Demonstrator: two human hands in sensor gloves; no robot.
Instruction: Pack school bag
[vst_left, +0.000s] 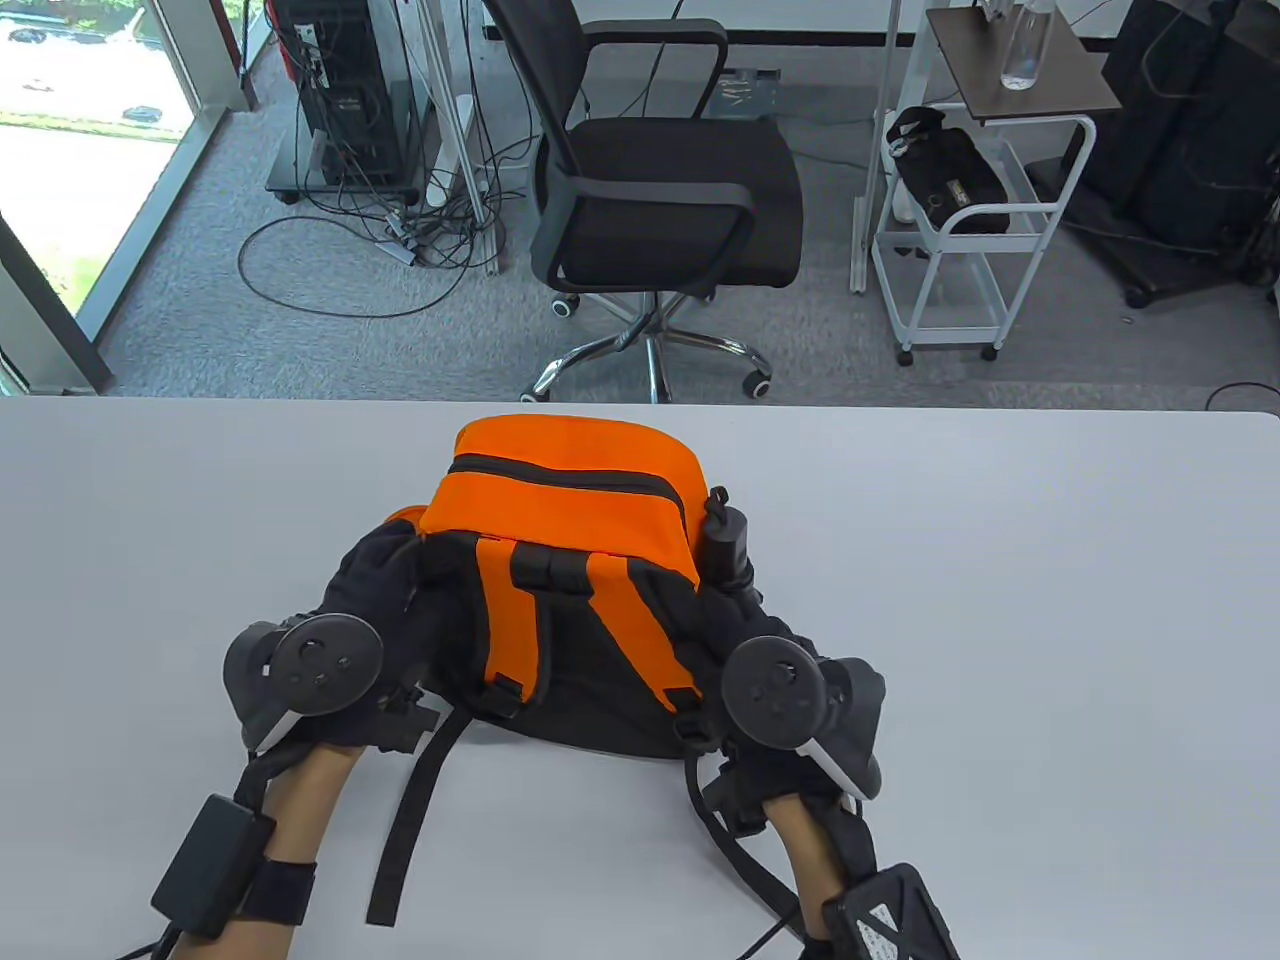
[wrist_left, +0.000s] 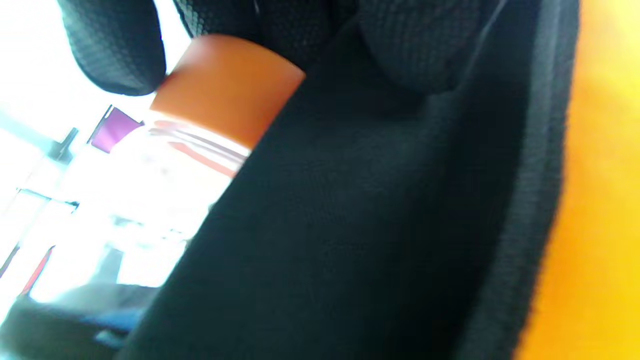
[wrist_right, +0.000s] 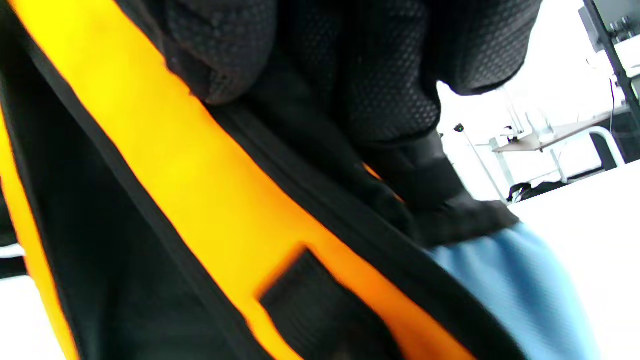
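Note:
An orange and black school bag (vst_left: 560, 500) stands on the white table (vst_left: 1050, 600), zip shut, shoulder straps facing me. My left hand (vst_left: 370, 580) holds its left side and my right hand (vst_left: 745, 615) holds its right side. A black-capped bottle (vst_left: 725, 540) sticks up from the right side pocket, just beyond my right hand. In the left wrist view my gloved fingers (wrist_left: 115, 50) lie against the bag's black fabric (wrist_left: 375, 225). In the right wrist view my fingers (wrist_right: 390, 75) press on the black edging beside an orange panel (wrist_right: 200, 190); a light-blue surface (wrist_right: 500, 280) shows below.
Two loose black straps trail toward me on the table, one on the left (vst_left: 410, 810) and one on the right (vst_left: 740, 860). Beyond the table's far edge stand an office chair (vst_left: 660, 190) and a white cart (vst_left: 970, 230).

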